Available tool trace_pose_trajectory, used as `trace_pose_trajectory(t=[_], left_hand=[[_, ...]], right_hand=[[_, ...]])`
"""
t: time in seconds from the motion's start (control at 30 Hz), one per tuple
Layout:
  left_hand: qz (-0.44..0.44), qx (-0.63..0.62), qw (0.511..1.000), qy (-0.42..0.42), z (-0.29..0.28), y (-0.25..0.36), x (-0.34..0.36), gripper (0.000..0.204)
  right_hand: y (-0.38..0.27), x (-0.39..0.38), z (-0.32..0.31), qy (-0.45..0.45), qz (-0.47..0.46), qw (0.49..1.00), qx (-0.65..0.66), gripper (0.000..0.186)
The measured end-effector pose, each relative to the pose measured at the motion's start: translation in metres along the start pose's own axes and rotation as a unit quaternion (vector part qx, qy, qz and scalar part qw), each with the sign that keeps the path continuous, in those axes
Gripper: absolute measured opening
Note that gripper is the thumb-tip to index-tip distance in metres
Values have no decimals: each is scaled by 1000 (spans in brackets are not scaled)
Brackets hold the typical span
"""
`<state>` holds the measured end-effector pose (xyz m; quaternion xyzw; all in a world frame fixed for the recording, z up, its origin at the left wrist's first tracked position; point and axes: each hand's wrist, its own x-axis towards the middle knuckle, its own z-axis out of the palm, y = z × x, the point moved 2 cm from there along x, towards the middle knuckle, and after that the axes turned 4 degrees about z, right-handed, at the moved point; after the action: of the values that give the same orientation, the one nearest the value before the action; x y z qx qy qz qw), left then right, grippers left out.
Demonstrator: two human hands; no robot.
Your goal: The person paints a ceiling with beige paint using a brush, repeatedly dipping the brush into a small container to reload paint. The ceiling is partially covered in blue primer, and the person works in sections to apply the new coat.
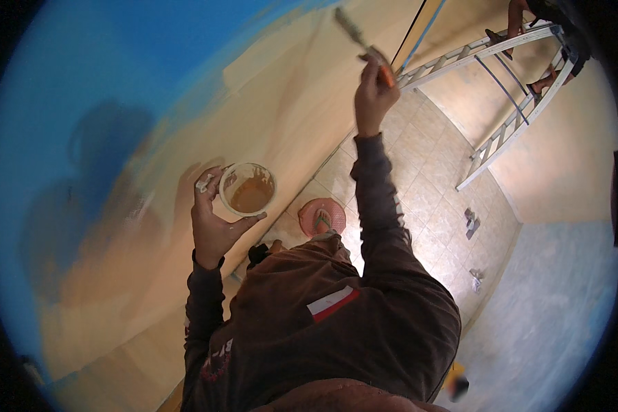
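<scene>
In my left hand (213, 223) is a round white paint cup (273, 180), its thumb and fingers wrapped round the rim. Brownish-tan paint (252, 195) lies in the bottom, with smears up the inner wall. My right hand (375, 96) is raised far ahead, closed on the orange handle of a paintbrush (351, 29). The bristles point up and to the left, near the wall, and look slightly blurred; whether they touch it I cannot tell. The painted wall (206, 130) on the left goes from bright blue to sandy tan, with brushed streaks between.
A person sits or stands on an aluminium stepladder (491, 161) at the far right. My sandalled foot (323, 221) rests on a round pink stool or lid (309, 209). Small scraps (471, 223) lie on the tiled floor (419, 185). A pale blue wall (556, 288) stands at the right.
</scene>
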<state>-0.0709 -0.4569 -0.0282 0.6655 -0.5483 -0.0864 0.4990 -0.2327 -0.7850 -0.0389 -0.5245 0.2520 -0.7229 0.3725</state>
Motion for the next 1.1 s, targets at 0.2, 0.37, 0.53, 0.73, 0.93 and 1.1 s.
trace_pose_trajectory(t=[0.2, 0.37, 0.53, 0.73, 0.93, 1.1], left_hand=[[1, -2, 1000, 1, 0, 0, -2, 99], [-2, 12, 1000, 7, -1, -2, -6, 99], [-13, 6, 1000, 12, -4, 5, -11, 99], [-15, -24, 1000, 13, -8, -1, -13, 98], [-3, 5, 1000, 6, -9, 0, -17, 98], [-23, 16, 1000, 2, -12, 3, -17, 98]], right_hand=[[49, 122, -3, 102, -98, 981, -130, 24], [63, 100, 22, 76, -177, 963, -189, 20], [-11, -15, 41, -8, -108, 979, -175, 22], [-57, -75, 32, -90, -23, 995, -43, 20], [-7, 42, -2, 38, -101, 983, -149, 20], [81, 184, -11, 144, -179, 963, -140, 25]])
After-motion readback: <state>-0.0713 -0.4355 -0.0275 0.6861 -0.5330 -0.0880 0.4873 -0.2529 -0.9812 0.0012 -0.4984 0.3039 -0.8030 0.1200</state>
